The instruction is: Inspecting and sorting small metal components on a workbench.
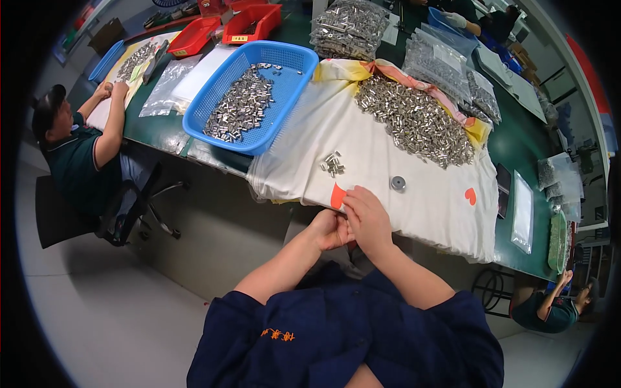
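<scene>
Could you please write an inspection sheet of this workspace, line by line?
Surface: green table covered by a white cloth.
Job's things: big pile of small metal cylinders; small cluster; round metal disc.
Clutter: blue basket with cylinders; red trays; plastic bags of parts.
Hands: left hand and right hand touch at the cloth's near edge; contents hidden.
Cables: nothing seen.
Surroundings: seated co-worker on the left; another person lower right.

Shiny metal sleeves [414, 119], matt cloth [381, 161], plastic basket [213, 97]
</scene>
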The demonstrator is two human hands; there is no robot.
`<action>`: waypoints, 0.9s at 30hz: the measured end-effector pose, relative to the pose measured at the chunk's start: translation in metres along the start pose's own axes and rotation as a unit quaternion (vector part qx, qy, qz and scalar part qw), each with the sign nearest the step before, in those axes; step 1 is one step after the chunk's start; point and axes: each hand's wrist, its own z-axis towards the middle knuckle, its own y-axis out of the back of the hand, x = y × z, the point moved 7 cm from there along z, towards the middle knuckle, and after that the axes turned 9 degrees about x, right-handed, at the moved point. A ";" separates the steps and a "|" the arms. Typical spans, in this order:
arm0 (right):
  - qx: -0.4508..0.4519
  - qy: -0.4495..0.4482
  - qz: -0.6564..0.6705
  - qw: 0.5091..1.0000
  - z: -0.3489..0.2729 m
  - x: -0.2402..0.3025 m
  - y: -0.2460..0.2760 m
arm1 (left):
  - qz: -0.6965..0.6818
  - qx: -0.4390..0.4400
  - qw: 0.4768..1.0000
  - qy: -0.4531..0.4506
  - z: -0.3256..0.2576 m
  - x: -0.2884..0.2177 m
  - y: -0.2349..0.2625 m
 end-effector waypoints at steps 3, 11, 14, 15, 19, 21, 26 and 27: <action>0.025 0.033 0.039 0.998 -0.021 0.014 0.001 | -0.128 0.158 0.979 -0.018 0.003 0.000 -0.009; 0.008 0.100 0.067 0.993 0.015 0.021 0.015 | -0.119 0.022 0.993 0.011 -0.004 0.015 0.008; -0.002 0.059 0.012 0.998 0.071 -0.004 -0.012 | -0.160 -0.008 0.987 -0.001 -0.007 0.019 0.021; 0.005 0.045 -0.023 0.999 0.082 -0.004 -0.021 | -0.144 -0.027 0.989 -0.032 -0.012 0.014 0.024; 0.032 0.039 -0.036 0.998 0.080 0.005 -0.038 | -0.051 -0.157 0.983 -0.084 -0.027 -0.017 0.023; -0.006 0.015 -0.059 0.998 0.076 0.003 -0.030 | -0.029 -0.160 0.984 -0.066 -0.028 -0.027 0.014; 0.001 0.035 -0.042 0.999 0.069 0.018 -0.037 | -0.002 -0.092 0.994 -0.052 -0.029 -0.029 0.027; 0.002 0.032 -0.048 0.998 0.070 0.021 -0.037 | -0.006 -0.108 0.993 -0.057 -0.031 -0.029 0.026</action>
